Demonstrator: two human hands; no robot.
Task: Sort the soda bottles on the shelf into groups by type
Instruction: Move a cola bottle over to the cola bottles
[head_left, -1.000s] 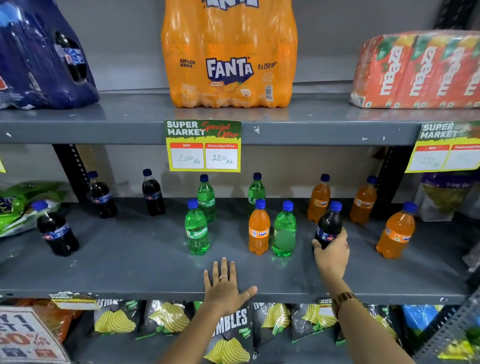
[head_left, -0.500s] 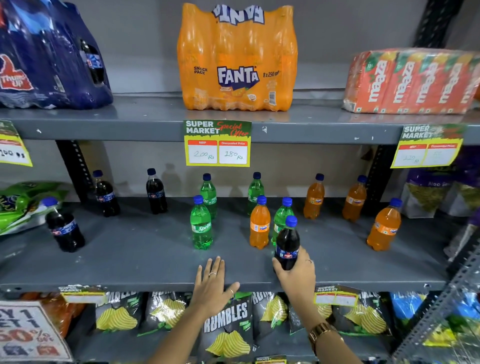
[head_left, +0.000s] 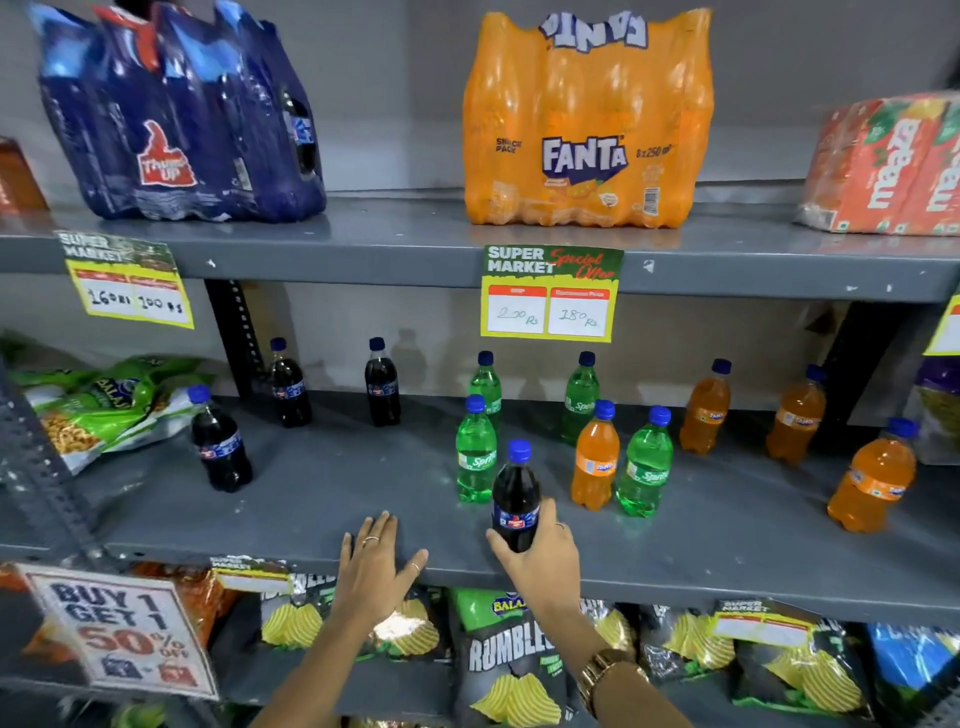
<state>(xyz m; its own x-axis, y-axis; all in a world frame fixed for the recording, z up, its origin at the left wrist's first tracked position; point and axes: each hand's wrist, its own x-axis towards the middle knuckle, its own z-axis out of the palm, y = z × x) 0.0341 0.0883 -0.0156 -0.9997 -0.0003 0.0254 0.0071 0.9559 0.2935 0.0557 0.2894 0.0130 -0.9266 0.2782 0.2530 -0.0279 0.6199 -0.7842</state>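
Top shelf, left to right: 1 blue Thums Up multipack (head_left: 176, 119); 1 orange Fanta multipack (head_left: 587, 124), marked 8 x 250 ml; 1 red-orange Maaza pack (head_left: 888, 166), cut by the right edge.

Top shelf front edge: 2 yellow price tags, left tag (head_left: 127, 280) handwritten, blurred; centre tag (head_left: 550, 293) reading 200 Rs and 180 Rs.

Middle shelf, far left: green snack bags (head_left: 98, 405), lying flat. Far right: 1 purple bag (head_left: 940, 410), partly seen.

Bottom shelf: Rumbles chip bags (head_left: 511, 660) in a row, black with yellow chips. Left: promo sign (head_left: 119, 634), "Buy 1 Get 1 50% off". Right: 1 small price tag (head_left: 761, 623), unreadable.
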